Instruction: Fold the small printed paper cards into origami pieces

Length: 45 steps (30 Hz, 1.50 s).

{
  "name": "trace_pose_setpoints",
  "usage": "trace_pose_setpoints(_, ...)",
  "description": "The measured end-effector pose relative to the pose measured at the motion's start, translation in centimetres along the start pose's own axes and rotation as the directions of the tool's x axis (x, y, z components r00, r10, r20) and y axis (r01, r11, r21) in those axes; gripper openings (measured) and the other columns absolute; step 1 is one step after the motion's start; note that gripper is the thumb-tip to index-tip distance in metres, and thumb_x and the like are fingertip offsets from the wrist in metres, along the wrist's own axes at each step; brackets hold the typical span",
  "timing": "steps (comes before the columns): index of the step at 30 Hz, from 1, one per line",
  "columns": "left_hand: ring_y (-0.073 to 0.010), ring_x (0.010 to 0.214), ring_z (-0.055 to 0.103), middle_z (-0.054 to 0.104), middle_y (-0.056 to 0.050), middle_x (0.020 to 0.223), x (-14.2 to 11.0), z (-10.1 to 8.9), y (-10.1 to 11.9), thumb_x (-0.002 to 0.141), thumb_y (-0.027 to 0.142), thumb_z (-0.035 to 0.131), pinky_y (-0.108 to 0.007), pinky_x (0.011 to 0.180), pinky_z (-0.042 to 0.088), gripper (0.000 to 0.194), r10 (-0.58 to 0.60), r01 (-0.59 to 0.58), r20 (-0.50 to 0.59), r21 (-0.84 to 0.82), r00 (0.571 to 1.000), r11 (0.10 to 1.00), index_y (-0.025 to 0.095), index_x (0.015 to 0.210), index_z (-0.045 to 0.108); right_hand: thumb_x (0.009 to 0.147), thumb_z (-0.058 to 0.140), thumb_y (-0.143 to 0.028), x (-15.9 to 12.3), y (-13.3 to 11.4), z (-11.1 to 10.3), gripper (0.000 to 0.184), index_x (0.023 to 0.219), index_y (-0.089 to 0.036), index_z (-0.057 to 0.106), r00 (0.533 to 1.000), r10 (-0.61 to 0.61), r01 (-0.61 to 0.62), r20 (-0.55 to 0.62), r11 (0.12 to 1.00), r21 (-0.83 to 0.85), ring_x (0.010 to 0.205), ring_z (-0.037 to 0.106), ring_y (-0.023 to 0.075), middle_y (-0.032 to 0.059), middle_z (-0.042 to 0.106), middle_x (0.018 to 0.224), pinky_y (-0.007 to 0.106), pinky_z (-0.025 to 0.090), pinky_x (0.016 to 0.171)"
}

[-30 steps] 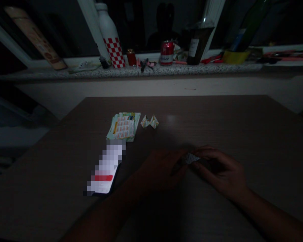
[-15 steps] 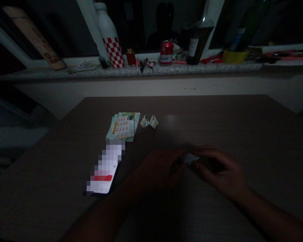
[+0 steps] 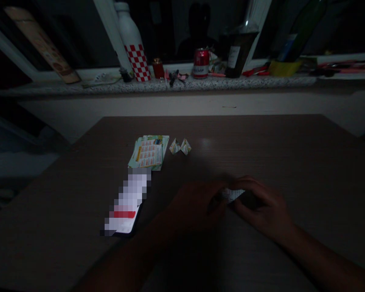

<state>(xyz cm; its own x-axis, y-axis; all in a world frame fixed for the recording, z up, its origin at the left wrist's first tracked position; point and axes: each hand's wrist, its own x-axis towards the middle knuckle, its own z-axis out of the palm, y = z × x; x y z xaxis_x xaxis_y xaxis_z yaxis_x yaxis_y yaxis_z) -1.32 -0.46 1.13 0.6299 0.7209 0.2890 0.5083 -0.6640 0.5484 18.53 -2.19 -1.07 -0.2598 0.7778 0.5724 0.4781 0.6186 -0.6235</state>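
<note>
Between my two hands, just above the dark wooden table (image 3: 292, 162), is a small folded piece of printed paper (image 3: 233, 195). My left hand (image 3: 197, 202) pinches its left side, and my right hand (image 3: 266, 207) grips it from the right with thumb and fingers. Dim light hides the paper's folds and part of its edges. Farther back lie two small folded paper pieces (image 3: 180, 147), pointed and side by side. Left of them is a stack of printed leaflets (image 3: 149, 152), green and white with orange blocks.
A lit phone (image 3: 126, 223) lies left of my left forearm. Behind the table, a granite windowsill (image 3: 109, 88) bears a checkered bottle (image 3: 136, 56), a red can (image 3: 201, 63), a small jar (image 3: 158, 68), a dark bag (image 3: 239, 54) and a yellow holder (image 3: 285, 67).
The folded paper has turned slightly in my fingers and shows more of its printed face, reaching farther right. Both hands stay nearly in place, and the table items have not moved.
</note>
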Motion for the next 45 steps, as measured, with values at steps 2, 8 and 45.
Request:
trace_pose_setpoints(2, -0.019, 0.08, 0.064, 0.07, -0.005, 0.096, 0.0, 0.1, 0.2, 0.089, 0.032, 0.048, -0.032, 0.073, 0.048, 0.031, -0.002, 0.002, -0.002, -0.039, 1.0, 0.999, 0.019, 0.116, 0.055, 0.076, 0.061, -0.009, 0.0, -0.1, 0.0, 0.026, 0.098, -0.023, 0.06, 1.0, -0.016, 0.016, -0.013, 1.0, -0.023, 0.078, 0.067, 0.0188, 0.0041, 0.067, 0.087, 0.03, 0.054, 0.066)
trace_pose_setpoints(8, -0.0149, 0.076, 0.064, 0.07, -0.003, 0.09, 0.3, 0.1, 0.4, 0.088, 0.027, 0.052, -0.026, 0.067, 0.049, 0.031, -0.128, 0.116, -0.004, -0.385, 0.992, 0.916, 0.02, 0.118, 0.057, 0.077, 0.063, -0.01, 0.0, -0.5, -0.3, 0.027, 0.101, -0.021, 0.061, 0.998, -0.056, 0.053, -0.038, 0.996, -0.077, 0.075, 0.069, 0.0179, 0.0049, 0.071, 0.086, 0.027, 0.056, 0.066)
trace_pose_setpoints(45, -0.0074, 0.054, 0.053, 0.062, 0.003, 0.059, 0.7, 1.7, 0.2, 0.067, 0.029, 0.076, -0.018, 0.052, 0.038, 0.018, -0.396, 0.417, 0.255, -0.814, 0.882, 0.405, 0.013, 0.068, 0.067, 0.064, 0.079, -0.018, -0.1, -0.5, 0.6, 0.03, 0.071, -0.021, 0.05, 0.897, 0.42, -0.422, 0.136, 0.724, 0.546, 0.044, 0.044, 0.0054, -0.0085, 0.05, 0.053, 0.014, 0.035, 0.042)
